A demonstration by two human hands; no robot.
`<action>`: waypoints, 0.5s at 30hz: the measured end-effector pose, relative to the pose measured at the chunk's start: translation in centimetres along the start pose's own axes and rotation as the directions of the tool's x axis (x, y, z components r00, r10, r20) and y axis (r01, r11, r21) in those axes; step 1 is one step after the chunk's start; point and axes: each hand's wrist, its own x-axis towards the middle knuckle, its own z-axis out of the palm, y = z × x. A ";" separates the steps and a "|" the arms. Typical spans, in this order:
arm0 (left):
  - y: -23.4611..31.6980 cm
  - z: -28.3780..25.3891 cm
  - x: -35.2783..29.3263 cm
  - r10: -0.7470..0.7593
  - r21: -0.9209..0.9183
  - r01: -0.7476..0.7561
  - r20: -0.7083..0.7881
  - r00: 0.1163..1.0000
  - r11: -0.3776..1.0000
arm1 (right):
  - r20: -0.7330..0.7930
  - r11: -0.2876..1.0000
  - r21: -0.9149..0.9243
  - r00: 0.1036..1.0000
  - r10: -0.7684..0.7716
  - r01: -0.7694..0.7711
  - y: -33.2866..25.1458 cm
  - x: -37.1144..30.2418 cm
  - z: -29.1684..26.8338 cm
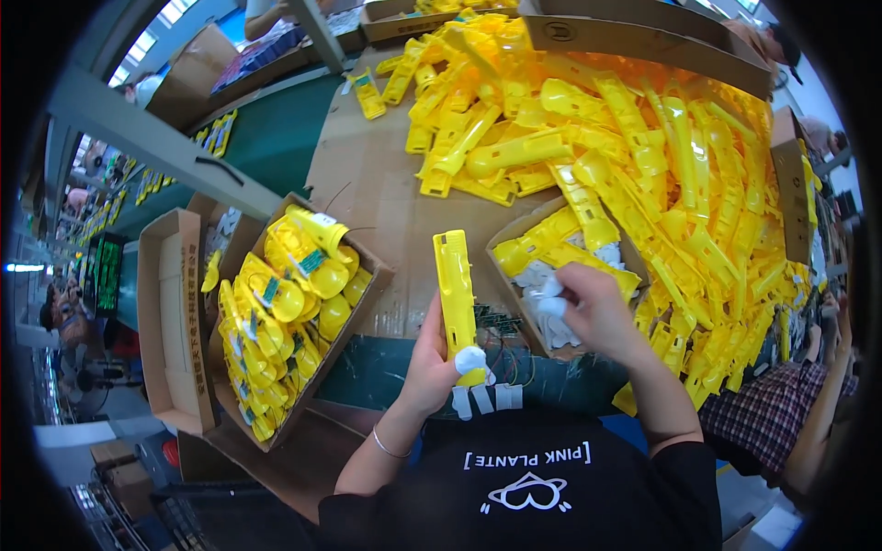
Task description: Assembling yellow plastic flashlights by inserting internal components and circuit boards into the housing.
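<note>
My left hand (429, 365) is closed around the lower part of a long yellow plastic casing (453, 275), which stands nearly upright in front of me. A white covering shows at that thumb's tip. My right hand (599, 310) is over a small cardboard box (508, 275) holding small white pieces (537, 275) and a few yellow casings. Its fingers are drawn together, with white at their tips; whether they grip a white piece is hard to make out. Beside the left hand, small green circuit boards with thin wires (496, 321) lie near several white strips (487, 399).
A large heap of yellow casings (680, 165) covers the right and far side, bounded by cardboard walls (643, 41). To the left, a cardboard box (367, 298) contains casings fitted with green boards. Beyond a metal post (175, 138) runs a green conveyor (262, 129). Other people work nearby.
</note>
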 end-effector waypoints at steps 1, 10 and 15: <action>-0.3 0.2 0.3 0.000 -0.006 0.001 0.017 1.000 1.000 | 0.036 0.988 0.145 0.998 0.049 -0.053 -0.5 0.1 0.3; -1.2 2.0 0.9 0.096 0.047 -0.096 0.004 0.995 0.994 | 0.257 0.421 0.855 0.952 0.167 -0.304 -1.3 -0.3 4.0; -0.6 1.5 0.5 0.167 0.071 -0.164 -0.038 0.985 0.984 | 0.200 0.833 0.543 0.980 -0.007 -0.105 0.6 -1.1 5.8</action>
